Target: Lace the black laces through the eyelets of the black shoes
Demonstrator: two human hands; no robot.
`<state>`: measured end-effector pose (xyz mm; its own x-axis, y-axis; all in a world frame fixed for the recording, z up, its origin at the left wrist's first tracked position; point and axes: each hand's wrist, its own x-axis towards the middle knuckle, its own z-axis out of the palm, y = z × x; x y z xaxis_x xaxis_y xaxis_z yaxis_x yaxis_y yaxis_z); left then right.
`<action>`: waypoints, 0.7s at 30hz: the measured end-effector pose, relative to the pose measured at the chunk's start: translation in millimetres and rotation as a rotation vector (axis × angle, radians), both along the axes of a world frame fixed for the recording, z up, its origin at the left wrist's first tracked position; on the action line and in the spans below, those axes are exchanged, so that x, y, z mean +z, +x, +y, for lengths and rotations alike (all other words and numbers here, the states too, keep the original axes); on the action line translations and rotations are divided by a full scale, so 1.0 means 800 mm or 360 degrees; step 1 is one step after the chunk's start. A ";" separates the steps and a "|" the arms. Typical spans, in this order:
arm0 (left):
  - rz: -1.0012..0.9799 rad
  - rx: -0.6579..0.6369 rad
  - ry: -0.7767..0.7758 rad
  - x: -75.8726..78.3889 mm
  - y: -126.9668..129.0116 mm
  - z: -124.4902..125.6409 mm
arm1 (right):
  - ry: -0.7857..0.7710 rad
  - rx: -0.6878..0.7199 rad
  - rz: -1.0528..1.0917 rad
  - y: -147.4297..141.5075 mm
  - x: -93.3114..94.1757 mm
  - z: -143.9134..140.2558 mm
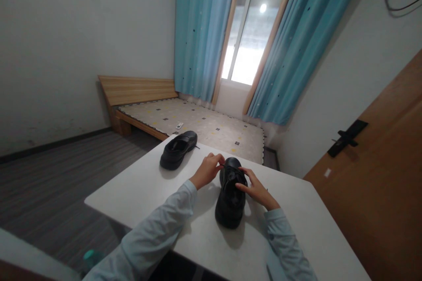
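Shoe (pixel 230 207) between both hands is resting on white table (pixel 132 189); left hand (pixel 207 171) is pinching its lace (pixel 225 165); right hand (pixel 256 189) is touching its upper, thumb and forefinger standing apart.

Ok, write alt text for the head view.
A person's left hand and right hand handle a black shoe on a white table. Another black shoe stands to the left; beyond are a bed and a window between blue curtains.

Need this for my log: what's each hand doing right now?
Left hand: fingertips closed, apparently on a lace of the nearer black shoe.
Right hand: open, thumb and forefinger apart, at the same shoe.
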<state>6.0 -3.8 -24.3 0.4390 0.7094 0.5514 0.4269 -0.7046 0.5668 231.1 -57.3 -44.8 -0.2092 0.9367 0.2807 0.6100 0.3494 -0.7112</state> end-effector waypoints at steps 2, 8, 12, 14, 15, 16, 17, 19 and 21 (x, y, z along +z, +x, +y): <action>-0.0131 0.0018 -0.0058 -0.002 -0.001 0.002 | -0.0009 0.0000 -0.0009 0.000 0.001 -0.001; -0.0760 -0.0384 -0.0742 -0.005 0.005 0.005 | -0.0004 -0.0006 -0.0015 0.000 0.000 -0.002; -0.1021 -0.0654 -0.1047 -0.002 0.006 0.002 | 0.0013 -0.0009 -0.0008 0.001 -0.002 -0.002; -0.0999 -0.0681 -0.1092 -0.001 0.006 0.001 | 0.0006 -0.0010 -0.0005 0.000 -0.001 -0.002; -0.0974 -0.0670 -0.1086 0.000 0.005 0.001 | 0.0000 -0.0009 -0.0002 0.000 -0.001 -0.002; -0.0945 -0.0647 -0.1060 0.000 0.005 0.001 | -0.0005 -0.0008 0.0002 0.000 0.000 -0.003; -0.0917 -0.0618 -0.1014 0.000 0.005 0.002 | -0.0006 -0.0008 0.0009 -0.001 0.000 -0.003; -0.0849 -0.0555 -0.0875 -0.001 0.004 0.004 | -0.0005 -0.0007 0.0020 -0.001 0.001 -0.004; -0.0741 -0.0465 -0.0727 -0.001 0.002 0.006 | -0.0006 -0.0010 0.0026 -0.001 0.002 -0.004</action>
<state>7.5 0.7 -25.2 0.4377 0.8034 0.4037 -0.1011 -0.4022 0.9099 230.0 -60.3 -43.3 -0.1989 0.9390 0.2805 0.6005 0.3430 -0.7224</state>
